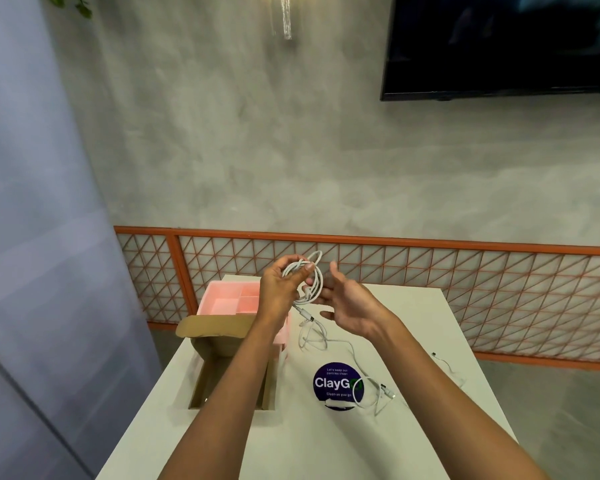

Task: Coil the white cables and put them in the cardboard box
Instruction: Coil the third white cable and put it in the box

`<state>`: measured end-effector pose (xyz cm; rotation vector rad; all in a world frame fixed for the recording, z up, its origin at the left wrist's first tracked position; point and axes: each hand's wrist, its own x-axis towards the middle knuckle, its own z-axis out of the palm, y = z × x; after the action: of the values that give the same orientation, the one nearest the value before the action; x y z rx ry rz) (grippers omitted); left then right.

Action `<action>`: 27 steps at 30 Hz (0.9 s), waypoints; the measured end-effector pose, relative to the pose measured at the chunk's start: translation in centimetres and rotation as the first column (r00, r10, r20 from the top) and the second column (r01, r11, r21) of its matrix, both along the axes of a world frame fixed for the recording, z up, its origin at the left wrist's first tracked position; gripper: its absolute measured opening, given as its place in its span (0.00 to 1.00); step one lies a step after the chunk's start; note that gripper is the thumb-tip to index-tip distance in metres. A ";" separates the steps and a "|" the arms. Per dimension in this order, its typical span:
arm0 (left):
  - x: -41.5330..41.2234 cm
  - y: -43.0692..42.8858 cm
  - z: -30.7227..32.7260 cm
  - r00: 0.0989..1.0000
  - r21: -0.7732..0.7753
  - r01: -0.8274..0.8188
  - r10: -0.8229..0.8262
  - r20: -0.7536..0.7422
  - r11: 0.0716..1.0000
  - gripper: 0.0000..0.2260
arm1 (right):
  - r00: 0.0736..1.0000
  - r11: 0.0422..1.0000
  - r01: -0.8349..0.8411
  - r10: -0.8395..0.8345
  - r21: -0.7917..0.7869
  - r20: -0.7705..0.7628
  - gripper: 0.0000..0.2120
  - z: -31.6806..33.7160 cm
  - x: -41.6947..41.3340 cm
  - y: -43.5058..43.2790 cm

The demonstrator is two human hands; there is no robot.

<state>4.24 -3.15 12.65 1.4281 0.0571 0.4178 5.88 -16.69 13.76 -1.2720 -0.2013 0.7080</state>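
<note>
My left hand [280,289] grips a coiled white cable [315,277] above the table, thumb and fingers curled round the loops. The cable's plug end hangs down below the hand. My right hand [349,303] is beside the coil with fingers spread and relaxed, its fingertips near the loops; contact cannot be told. An open cardboard box [219,344] stands on the table's left side under my left forearm. Another white cable [371,386] lies loose on the table, running from below the hands to the right.
A pink compartment tray [229,297] sits behind the box. A round dark-blue sticker [333,384] is on the white table [309,441]. An orange mesh fence [430,278] runs behind the table's far edge, a dark screen hangs on the wall.
</note>
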 end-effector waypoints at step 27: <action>0.3 1.6 -1.7 0.959 0.073 -0.245 0.252 -0.127 0.967 0.08 | 0.672 0.942 0.295 -0.084 -0.162 0.736 0.11 4.4 -1.7 1.1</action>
<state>4.54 -1.59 10.99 1.5096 0.3400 0.5320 4.13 -15.60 18.17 -1.7706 -0.6266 -0.0006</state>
